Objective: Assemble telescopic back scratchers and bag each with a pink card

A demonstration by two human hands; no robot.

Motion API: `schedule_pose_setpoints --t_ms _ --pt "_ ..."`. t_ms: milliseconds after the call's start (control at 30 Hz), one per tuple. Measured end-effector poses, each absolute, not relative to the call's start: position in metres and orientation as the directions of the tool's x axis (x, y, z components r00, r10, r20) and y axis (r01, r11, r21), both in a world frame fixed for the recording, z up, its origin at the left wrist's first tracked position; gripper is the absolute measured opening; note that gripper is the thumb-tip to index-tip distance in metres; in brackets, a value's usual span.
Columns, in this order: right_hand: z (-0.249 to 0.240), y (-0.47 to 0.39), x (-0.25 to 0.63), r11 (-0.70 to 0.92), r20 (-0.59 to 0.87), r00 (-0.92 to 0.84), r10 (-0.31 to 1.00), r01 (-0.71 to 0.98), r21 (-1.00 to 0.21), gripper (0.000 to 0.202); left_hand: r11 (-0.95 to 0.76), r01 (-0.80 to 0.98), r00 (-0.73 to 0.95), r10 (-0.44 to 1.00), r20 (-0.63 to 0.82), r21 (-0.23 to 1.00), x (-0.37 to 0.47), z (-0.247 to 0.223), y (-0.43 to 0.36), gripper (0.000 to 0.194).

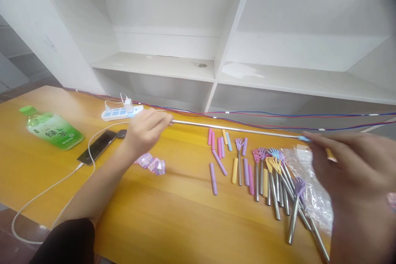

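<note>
Long metal rod (235, 128) strung between left grip (145, 130) and right grip (352, 161)
Left's closed round one end, right's pinching the blue end (304, 138); I'd guess only this one's drawn out, others lie short; below and between, 13 loose sleeves (213, 178); eight-ish scratchers (274, 165) near right grip; overlapping, can't count exactly

Plain black left sleeve (66, 239) — left hand (145, 132) and forearm (105, 185) bare.
</note>
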State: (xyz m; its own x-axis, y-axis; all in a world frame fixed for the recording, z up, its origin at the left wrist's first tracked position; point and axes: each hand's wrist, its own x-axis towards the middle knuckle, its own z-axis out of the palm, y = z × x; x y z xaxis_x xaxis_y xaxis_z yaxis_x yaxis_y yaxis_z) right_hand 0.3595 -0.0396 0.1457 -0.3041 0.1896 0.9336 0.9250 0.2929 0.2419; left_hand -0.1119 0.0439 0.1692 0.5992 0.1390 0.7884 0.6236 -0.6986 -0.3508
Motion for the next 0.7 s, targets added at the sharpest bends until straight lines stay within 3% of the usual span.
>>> schedule_pose_setpoints --t_ms 33,100,267,400,700 --pt "0.145 -0.040 0.339 0.353 0.905 -0.391 0.169 0.881 0.315 0.013 -0.707 0.612 0.617 0.148 0.773 -0.353 -0.102 0.164 0.037 0.014" --pt "0.140 -0.042 0.298 0.436 0.883 -0.438 0.170 0.837 0.332 0.030 -0.716 0.605 0.627 0.158 0.763 -0.349 -0.083 0.154 0.023 0.011" --pt "0.108 -0.057 0.214 0.631 0.851 -0.430 0.302 0.759 0.159 0.040 -0.773 0.533 0.681 0.149 0.717 -0.345 -0.046 0.128 -0.009 0.008" --pt "0.099 -0.068 0.189 0.613 0.840 -0.415 0.348 0.779 0.131 0.038 -0.817 0.507 0.676 0.179 0.715 -0.275 -0.037 0.120 -0.018 0.005" --pt "0.112 -0.066 0.197 0.550 0.754 -0.481 0.447 0.813 0.193 0.023 -0.813 0.491 0.726 0.184 0.662 -0.313 -0.041 0.128 -0.015 0.008"
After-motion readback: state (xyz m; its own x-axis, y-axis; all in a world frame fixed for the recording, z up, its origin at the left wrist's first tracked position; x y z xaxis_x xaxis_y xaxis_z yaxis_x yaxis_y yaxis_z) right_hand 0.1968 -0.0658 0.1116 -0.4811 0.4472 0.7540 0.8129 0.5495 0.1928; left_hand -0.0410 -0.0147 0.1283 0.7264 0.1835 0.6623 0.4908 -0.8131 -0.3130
